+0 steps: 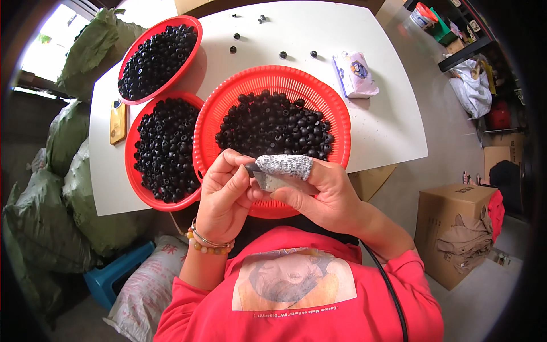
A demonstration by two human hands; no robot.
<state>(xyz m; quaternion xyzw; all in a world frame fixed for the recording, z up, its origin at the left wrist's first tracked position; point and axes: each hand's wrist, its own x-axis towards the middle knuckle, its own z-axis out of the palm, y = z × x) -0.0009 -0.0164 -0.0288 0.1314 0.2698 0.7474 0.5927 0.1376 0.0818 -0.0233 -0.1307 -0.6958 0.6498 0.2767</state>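
Hands at lower centre: left hand (225,196) pinches a small black piece (251,169), right hand (319,191) grips a short blade (269,181) over the red basket (336,117).

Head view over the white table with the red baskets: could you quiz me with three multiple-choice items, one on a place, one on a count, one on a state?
1. Where does the yellow flat phone-like object lie?
A. At the table's left edge
B. Inside a basket
C. On the cardboard box

2. How many round red plastic baskets of small black pieces stand on the white table?
A. One
B. Three
C. Five

3. What is on the right hand?
A. Nothing
B. A grey knitted finger cover
C. A full rubber glove

Answers: 1 A, it lies beside the left baskets. 2 B, two at left, one large at centre. 3 B, only one finger is covered.
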